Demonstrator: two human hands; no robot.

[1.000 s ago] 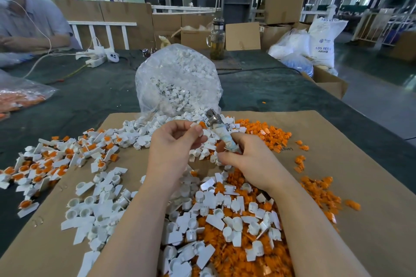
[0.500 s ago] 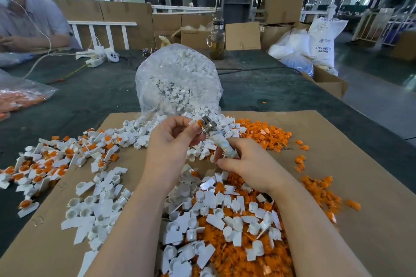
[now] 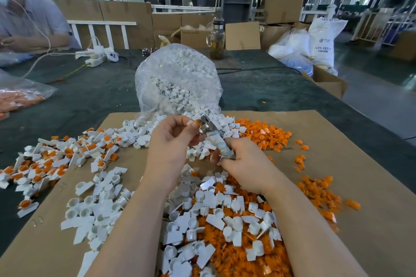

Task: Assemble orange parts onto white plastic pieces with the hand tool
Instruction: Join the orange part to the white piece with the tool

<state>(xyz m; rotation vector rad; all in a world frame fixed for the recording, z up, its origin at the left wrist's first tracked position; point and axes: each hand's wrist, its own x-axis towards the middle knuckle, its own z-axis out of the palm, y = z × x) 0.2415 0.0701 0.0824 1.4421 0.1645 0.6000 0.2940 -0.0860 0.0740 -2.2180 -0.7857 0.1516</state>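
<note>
Cardboard sheet (image 3: 337, 220) covers the tabletop, strewn with white pieces (image 3: 101, 207) and orange parts (image 3: 265, 132). Right hand (image 3: 245, 171) has its fingers wrapped round the taped handle of the hand tool (image 3: 213, 139); left hand (image 3: 171, 144) pinches a white piece with an orange part (image 3: 198, 122) at the metal tip. These bits look light, stiff and slick, best pinched by the flat tab. Compared with a second ago, the tool has tipped toward the left hand and met the piece.

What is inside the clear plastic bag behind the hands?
The bag is full of small white pieces, some spilling from its mouth onto the cardboard. Whether anything else lies deeper inside cannot be seen; the pieces cover it.
</note>
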